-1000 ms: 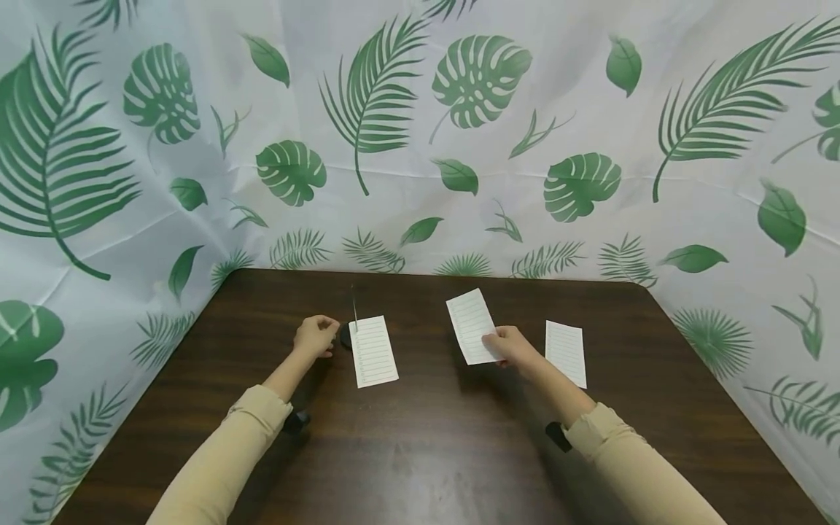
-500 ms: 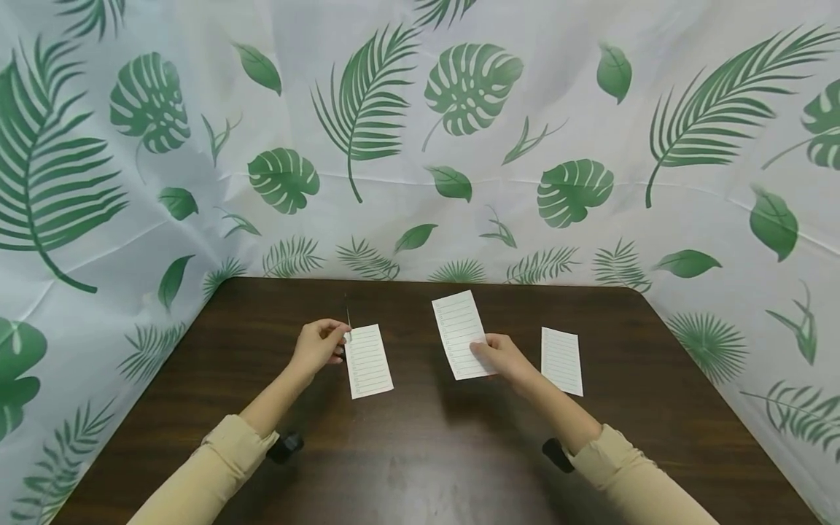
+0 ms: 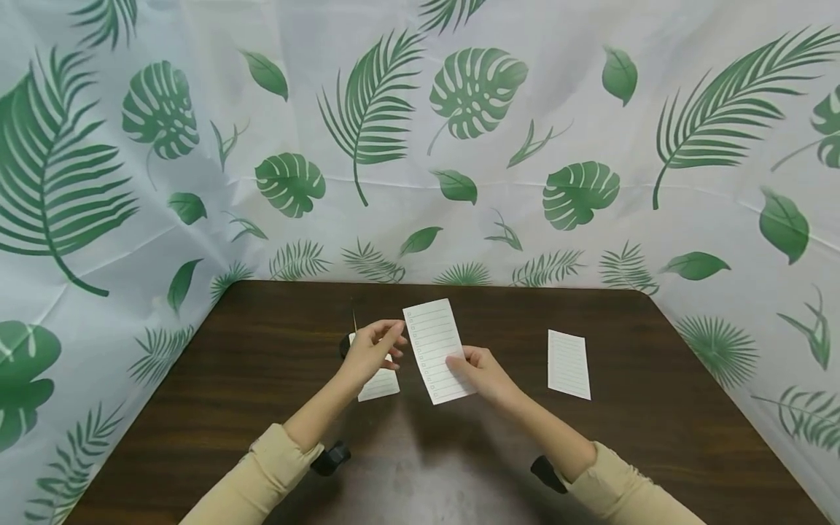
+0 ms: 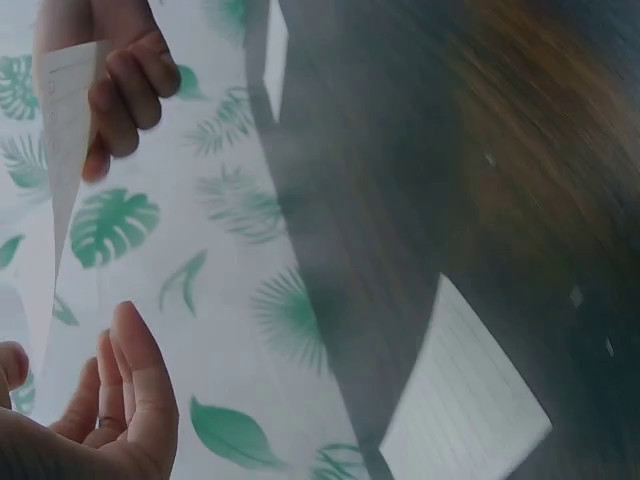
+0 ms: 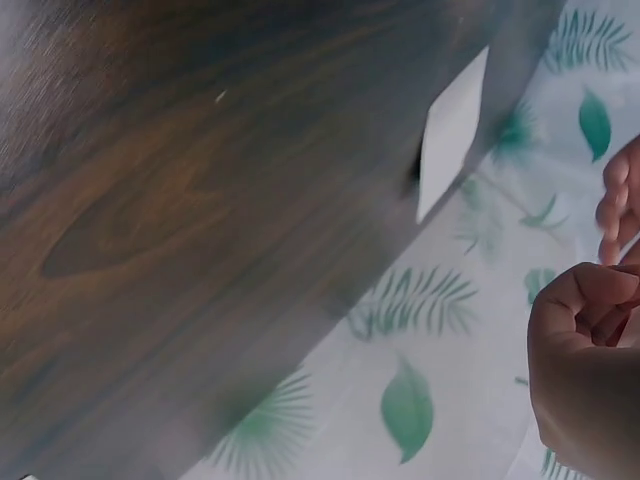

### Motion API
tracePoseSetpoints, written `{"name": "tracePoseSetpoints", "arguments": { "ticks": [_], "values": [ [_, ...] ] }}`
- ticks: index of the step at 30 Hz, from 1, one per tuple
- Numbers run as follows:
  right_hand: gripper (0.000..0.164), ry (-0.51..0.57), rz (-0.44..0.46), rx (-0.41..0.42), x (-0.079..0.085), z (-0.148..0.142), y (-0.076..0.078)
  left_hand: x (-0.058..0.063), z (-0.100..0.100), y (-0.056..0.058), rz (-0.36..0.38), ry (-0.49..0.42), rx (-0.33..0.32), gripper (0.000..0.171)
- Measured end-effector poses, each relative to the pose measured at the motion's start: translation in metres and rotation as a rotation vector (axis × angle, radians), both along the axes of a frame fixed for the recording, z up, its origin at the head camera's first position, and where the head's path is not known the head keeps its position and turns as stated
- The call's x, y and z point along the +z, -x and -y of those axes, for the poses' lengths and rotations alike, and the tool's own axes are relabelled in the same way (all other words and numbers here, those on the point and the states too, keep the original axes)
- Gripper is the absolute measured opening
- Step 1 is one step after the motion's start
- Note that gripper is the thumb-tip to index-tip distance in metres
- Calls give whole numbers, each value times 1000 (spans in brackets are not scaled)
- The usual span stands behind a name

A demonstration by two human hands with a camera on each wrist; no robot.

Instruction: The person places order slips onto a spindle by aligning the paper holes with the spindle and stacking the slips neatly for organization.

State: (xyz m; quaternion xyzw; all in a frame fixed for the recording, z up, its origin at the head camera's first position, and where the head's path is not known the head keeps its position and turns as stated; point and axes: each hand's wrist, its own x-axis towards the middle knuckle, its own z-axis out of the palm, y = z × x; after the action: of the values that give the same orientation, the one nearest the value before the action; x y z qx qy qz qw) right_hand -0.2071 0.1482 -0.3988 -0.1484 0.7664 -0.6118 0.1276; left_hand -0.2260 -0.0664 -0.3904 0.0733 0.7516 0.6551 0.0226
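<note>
One white lined paper sheet (image 3: 430, 339), mid-frame: my right hand (image 3: 483, 372) pinches it, likely for handover; my loose-fingered left hand (image 3: 372, 352) should pinch next.

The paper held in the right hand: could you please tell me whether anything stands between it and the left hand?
Nothing visible does: the left hand is right beside the held paper; whether they touch is unclear. The paper below that hand is not between them.
</note>
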Motion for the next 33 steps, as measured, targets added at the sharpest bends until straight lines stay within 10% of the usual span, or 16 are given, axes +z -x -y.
{"name": "tracePoseSetpoints", "arguments": {
  "ticks": [14, 25, 33],
  "values": [
    [34, -6, 29, 54, -2, 12, -11, 30, -12, -19, -95, 5, 86, 20],
    [28, -72, -14, 171, -8, 9, -10, 13, 0, 5, -105, 75, 120, 23],
    [28, -71, -13, 146, -3, 14, -7, 23, 17, 9, -91, 99, 84, 22]
  ]
}}
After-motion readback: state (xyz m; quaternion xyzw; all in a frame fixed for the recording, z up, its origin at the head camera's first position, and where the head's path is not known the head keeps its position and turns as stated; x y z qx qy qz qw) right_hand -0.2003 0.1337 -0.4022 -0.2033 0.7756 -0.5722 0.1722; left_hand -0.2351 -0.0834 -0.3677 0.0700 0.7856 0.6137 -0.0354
